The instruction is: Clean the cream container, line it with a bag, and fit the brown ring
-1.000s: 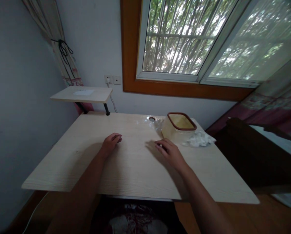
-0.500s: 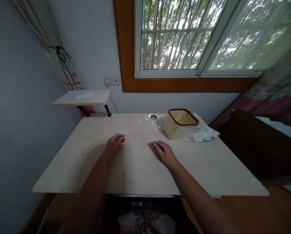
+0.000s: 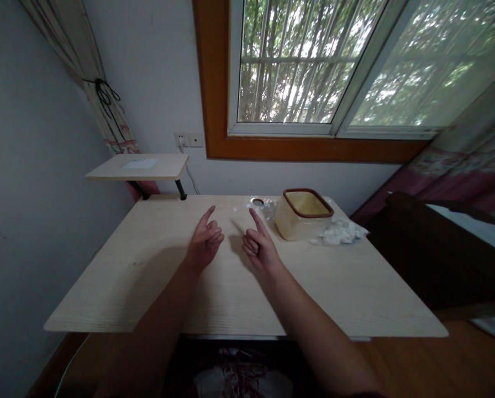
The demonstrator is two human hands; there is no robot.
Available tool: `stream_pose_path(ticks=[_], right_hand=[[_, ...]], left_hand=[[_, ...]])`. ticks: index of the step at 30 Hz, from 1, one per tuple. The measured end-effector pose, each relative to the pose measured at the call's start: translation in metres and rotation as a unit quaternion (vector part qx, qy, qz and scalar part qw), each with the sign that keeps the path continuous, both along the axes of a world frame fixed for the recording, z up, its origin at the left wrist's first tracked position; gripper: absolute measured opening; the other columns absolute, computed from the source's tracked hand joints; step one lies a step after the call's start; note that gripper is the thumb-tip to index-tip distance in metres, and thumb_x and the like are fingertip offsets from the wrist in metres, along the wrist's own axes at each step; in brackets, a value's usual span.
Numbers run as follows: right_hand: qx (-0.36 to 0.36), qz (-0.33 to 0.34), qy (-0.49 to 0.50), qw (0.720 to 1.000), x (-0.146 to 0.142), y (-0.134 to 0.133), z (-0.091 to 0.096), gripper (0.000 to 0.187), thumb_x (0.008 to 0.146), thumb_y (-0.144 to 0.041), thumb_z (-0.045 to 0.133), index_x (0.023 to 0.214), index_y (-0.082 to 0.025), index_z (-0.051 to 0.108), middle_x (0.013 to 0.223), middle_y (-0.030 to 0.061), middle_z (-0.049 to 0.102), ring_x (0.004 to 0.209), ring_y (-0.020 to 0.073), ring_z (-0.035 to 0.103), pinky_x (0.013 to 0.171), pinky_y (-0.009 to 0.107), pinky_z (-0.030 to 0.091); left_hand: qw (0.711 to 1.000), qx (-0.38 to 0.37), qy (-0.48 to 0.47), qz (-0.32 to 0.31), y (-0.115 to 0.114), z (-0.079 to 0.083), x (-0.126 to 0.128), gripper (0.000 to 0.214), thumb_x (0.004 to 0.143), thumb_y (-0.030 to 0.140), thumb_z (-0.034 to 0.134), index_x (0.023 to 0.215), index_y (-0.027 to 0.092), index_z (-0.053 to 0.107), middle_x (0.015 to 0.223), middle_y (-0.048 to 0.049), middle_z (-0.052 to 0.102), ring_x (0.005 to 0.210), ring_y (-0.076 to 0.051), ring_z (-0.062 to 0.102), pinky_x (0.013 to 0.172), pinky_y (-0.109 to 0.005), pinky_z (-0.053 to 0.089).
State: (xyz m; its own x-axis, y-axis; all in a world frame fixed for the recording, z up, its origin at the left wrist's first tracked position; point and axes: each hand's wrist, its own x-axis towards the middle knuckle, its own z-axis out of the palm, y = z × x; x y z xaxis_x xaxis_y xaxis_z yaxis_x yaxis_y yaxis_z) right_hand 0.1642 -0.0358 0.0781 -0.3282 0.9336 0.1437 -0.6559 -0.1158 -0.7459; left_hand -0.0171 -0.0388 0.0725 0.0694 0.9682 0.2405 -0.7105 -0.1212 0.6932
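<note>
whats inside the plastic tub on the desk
Only a pale yellow surface shows inside the plastic tub; its near wall hides the lower inside, so anything there cannot be seen.

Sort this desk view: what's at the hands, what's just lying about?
At the hands:
- left hand, empty, index finger raised
- right hand, empty, index finger raised
- brown-rimmed translucent plastic tub, nearest
- crumpled white plastic beside it

Lying about:
- sheet of paper on the raised shelf
- wall socket
</note>
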Motion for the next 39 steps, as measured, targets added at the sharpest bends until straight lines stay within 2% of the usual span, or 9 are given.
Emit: stream_pose_path(ticks=[3, 6, 9, 13, 17, 25, 39], right_hand=[[-0.01, 0.016, 0.067, 0.998, -0.011, 0.004, 0.016, 0.077, 0.085, -0.016, 0.069, 0.152, -0.037, 0.038, 0.051, -0.0139, 0.025, 0.043, 0.0083, 0.018, 0.041, 0.017, 0.018], [-0.021, 0.015, 0.099, 0.995, -0.016, 0.01, 0.02, 0.084, 0.083, -0.012, 0.068, 0.153, -0.042, 0.034, 0.051, -0.0134, 0.023, 0.043, 0.0086, 0.02, 0.04, 0.016, 0.018], [-0.025, 0.008, 0.111, 0.994, -0.02, 0.014, 0.01, 0.083, 0.082, -0.011, 0.067, 0.153, -0.042, 0.035, 0.052, -0.0131, 0.023, 0.043, 0.0093, 0.019, 0.039, 0.016, 0.018], [-0.043, -0.003, 0.113, 0.993, -0.024, 0.015, -0.013, 0.084, 0.081, -0.011, 0.068, 0.153, -0.04, 0.037, 0.051, -0.0136, 0.023, 0.043, 0.0095, 0.016, 0.039, 0.017, 0.017], [-0.056, -0.01, 0.109, 0.992, -0.026, 0.016, -0.027, 0.081, 0.082, -0.011, 0.067, 0.151, -0.041, 0.039, 0.05, -0.0138, 0.02, 0.042, 0.0095, 0.017, 0.039, 0.017, 0.015], [-0.054, -0.006, 0.121, 0.991, -0.024, 0.015, -0.026, 0.082, 0.082, -0.01, 0.066, 0.152, -0.042, 0.038, 0.05, -0.0137, 0.022, 0.042, 0.0094, 0.016, 0.039, 0.017, 0.016], [-0.058, -0.02, 0.117, 0.991, -0.022, 0.016, -0.028, 0.081, 0.082, -0.01, 0.066, 0.151, -0.042, 0.039, 0.05, -0.0136, 0.022, 0.041, 0.0097, 0.019, 0.038, 0.017, 0.017]], left_hand=[[0.999, 0.016, -0.04, -0.01, 0.002, 0.009, 0.009, 0.078, 0.076, 0.009, 0.068, 0.148, 0.029, 0.046, 0.065, 0.009, 0.028, 0.05, -0.006, 0.021, 0.052, -0.022, 0.027], [0.999, 0.016, -0.051, -0.005, 0.005, 0.007, 0.013, 0.081, 0.075, 0.01, 0.066, 0.149, 0.031, 0.044, 0.064, 0.0089, 0.025, 0.049, -0.007, 0.02, 0.052, -0.023, 0.026], [0.997, 0.01, -0.075, -0.011, 0.005, -0.002, 0.016, 0.083, 0.073, 0.011, 0.066, 0.15, 0.031, 0.043, 0.064, 0.0087, 0.024, 0.05, -0.008, 0.021, 0.053, -0.023, 0.026], [0.995, -0.001, -0.097, -0.021, 0.004, -0.016, 0.019, 0.084, 0.074, 0.012, 0.067, 0.152, 0.031, 0.041, 0.063, 0.0085, 0.024, 0.049, -0.007, 0.024, 0.052, -0.022, 0.027], [0.995, -0.005, -0.1, -0.021, 0.003, -0.023, 0.018, 0.083, 0.076, 0.013, 0.066, 0.152, 0.032, 0.04, 0.063, 0.0086, 0.024, 0.048, -0.007, 0.024, 0.052, -0.023, 0.027], [0.993, -0.016, -0.116, -0.03, 0.001, -0.024, 0.02, 0.086, 0.071, 0.009, 0.065, 0.151, 0.03, 0.042, 0.062, 0.009, 0.024, 0.049, -0.008, 0.02, 0.051, -0.023, 0.025], [0.993, -0.021, -0.11, -0.03, 0.007, -0.032, 0.022, 0.085, 0.071, 0.007, 0.064, 0.15, 0.031, 0.043, 0.062, 0.009, 0.025, 0.048, -0.007, 0.023, 0.051, -0.022, 0.026]])
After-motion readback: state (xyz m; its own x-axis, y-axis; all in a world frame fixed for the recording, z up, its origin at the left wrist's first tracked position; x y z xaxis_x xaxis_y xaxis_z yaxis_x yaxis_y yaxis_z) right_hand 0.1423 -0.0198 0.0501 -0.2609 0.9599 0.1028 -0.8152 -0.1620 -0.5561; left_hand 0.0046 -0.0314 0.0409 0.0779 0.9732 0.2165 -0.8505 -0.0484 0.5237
